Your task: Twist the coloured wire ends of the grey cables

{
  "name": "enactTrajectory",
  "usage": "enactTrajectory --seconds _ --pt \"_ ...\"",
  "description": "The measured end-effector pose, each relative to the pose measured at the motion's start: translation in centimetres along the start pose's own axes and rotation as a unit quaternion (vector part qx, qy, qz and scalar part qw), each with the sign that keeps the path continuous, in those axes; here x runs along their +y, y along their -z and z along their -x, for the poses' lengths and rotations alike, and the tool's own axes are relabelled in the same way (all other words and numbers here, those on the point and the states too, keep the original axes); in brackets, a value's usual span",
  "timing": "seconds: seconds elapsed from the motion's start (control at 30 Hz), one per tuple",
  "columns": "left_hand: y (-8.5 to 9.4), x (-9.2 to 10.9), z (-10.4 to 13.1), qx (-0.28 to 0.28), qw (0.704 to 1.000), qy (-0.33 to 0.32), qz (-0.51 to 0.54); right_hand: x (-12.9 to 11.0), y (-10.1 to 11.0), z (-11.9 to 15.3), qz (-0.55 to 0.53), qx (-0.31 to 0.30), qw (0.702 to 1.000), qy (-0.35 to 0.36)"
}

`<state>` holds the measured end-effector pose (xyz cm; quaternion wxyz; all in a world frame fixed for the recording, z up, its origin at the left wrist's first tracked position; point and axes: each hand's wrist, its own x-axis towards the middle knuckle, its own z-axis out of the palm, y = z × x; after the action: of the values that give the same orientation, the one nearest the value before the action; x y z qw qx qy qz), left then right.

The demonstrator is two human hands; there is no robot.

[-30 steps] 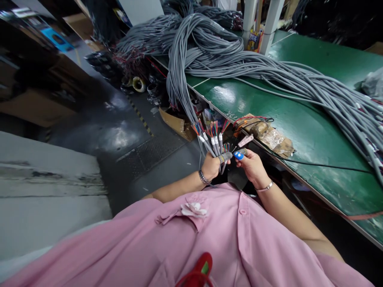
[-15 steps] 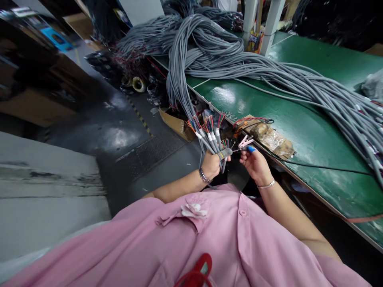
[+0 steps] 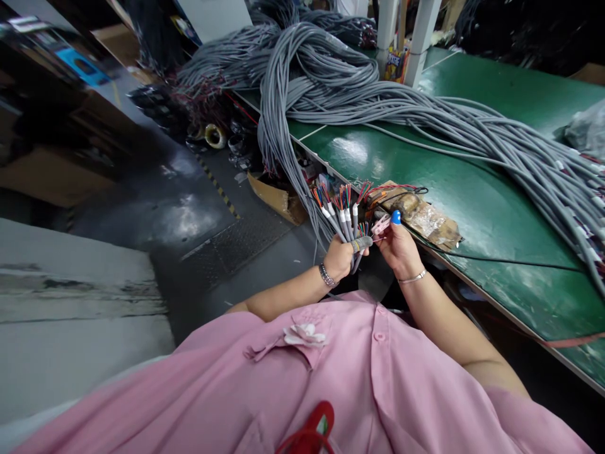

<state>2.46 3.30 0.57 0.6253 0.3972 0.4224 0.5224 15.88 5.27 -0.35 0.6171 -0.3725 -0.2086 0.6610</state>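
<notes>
Beside the green table (image 3: 496, 217), the left hand (image 3: 338, 257) is wrapped snugly round grey cables (image 3: 346, 228), probably gripped low so coloured wire ends (image 3: 344, 197) fan free; the right hand (image 3: 401, 250), half-curled by a pink clip (image 3: 380, 225), may be pinching something, can't tell.

Can't make out a single word, tbh. Got some lettering on a colourful packet (image 3: 394, 65), well beyond the grip of the right hand (image 3: 399, 250), too tiny to read. Plus a yellow-black striped floor marking (image 3: 218, 188), far left of the grip.
</notes>
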Motion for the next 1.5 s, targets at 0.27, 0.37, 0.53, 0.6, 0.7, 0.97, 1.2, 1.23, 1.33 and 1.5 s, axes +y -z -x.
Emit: enactTrajectory --seconds 0.27,0.37,0.53,0.6,0.7,0.97,1.2,1.23,1.33,1.5 --pt "0.8 0.2 1.0 0.014 1.0 -0.006 -0.002 0.0 1.6 1.8 0.028 -0.068 0.993 -0.097" --pt "1.4 -0.1 1.6 0.007 0.999 -0.02 -0.029 0.3 2.1 3.3 0.067 -0.124 0.983 -0.114" --pt "1.9 -0.5 2.1 0.009 0.997 -0.014 -0.069 1.1 0.9 4.4 0.135 -0.107 0.985 -0.021" --pt "2.0 -0.5 2.3 -0.016 0.997 0.002 -0.075 1.2 0.5 4.3 0.159 -0.105 0.982 0.007" --pt "2.1 -0.4 2.3 -0.072 0.993 0.023 -0.093 1.1 0.5 4.1 0.183 -0.136 0.974 0.002" --pt "2.1 -0.5 1.9 -0.027 0.998 -0.003 -0.058 1.3 2.4 4.4 0.123 -0.117 0.985 -0.044" --pt "2.1 -0.3 2.0 -0.053 0.995 0.004 -0.09 1.7 1.7 4.4 0.146 -0.091 0.985 -0.012" --pt "2.2 -0.4 2.0 -0.059 0.994 0.006 -0.089 1.6 1.5 4.4 0.151 -0.089 0.984 -0.011" --pt "2.4 -0.7 2.0 -0.057 0.995 -0.007 -0.079 1.6 1.3 4.3 0.164 -0.072 0.984 -0.008" --pt "2.3 -0.8 1.7 0.01 0.998 -0.026 -0.054 2.0 1.2 4.3 0.151 -0.069 0.986 -0.003"
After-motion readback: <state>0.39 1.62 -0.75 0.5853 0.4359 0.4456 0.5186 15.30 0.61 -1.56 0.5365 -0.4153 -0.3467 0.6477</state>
